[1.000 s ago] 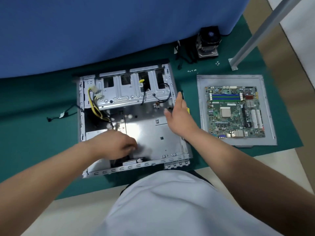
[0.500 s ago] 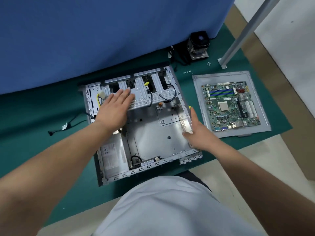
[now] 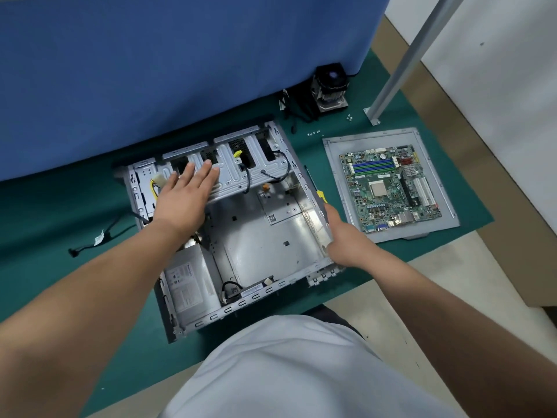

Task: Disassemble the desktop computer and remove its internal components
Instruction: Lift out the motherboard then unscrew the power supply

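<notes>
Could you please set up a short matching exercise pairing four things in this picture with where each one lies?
Things:
1. green motherboard
2. grey power supply box
3. black CPU cooler fan
4. left hand

Places:
A. near-left corner inside the open metal computer case
B. by the blue curtain, beyond the case
C. on the grey metal side panel, right of the case
D. flat on the silver drive cage

Pairs: 1-C, 2-A, 3-B, 4-D

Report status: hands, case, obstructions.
Left hand flat on drive cage; right hand gripping case side wall. Motherboard already out; power supply still inside. Loose cables across cage.
</notes>
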Demonstrator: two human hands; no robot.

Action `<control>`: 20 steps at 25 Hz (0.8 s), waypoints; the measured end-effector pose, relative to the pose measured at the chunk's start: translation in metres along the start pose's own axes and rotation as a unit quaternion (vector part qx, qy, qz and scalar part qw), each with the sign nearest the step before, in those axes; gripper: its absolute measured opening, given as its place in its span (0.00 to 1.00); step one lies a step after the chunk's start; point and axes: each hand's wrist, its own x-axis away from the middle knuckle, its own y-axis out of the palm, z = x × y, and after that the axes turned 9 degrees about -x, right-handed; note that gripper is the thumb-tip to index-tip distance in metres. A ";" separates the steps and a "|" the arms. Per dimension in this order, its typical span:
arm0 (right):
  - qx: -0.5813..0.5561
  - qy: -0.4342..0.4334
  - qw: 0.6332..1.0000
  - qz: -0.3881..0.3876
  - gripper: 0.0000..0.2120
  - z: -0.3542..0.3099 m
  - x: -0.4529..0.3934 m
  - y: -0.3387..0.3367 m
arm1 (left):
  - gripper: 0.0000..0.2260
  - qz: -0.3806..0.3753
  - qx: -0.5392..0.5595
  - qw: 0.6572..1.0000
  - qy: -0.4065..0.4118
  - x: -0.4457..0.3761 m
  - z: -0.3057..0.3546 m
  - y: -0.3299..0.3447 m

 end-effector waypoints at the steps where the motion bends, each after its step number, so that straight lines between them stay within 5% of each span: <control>1: 0.006 -0.012 1.000 0.002 0.46 -0.002 -0.007 -0.005 | 0.44 -0.002 0.003 1.000 -0.015 0.003 -0.001 0.001; 6: 0.055 -0.081 0.995 0.021 0.42 -0.028 -0.053 -0.045 | 0.43 -0.028 0.008 0.993 -0.111 0.015 -0.001 -0.002; 12: 0.154 -0.128 0.978 0.056 0.18 -0.067 -0.115 -0.088 | 0.44 -0.021 0.007 0.989 -0.143 0.042 0.019 0.001; 20: 0.188 -0.149 0.968 0.072 0.23 -0.117 -0.153 -0.090 | 0.47 -0.039 0.033 0.987 -0.150 0.070 0.046 0.011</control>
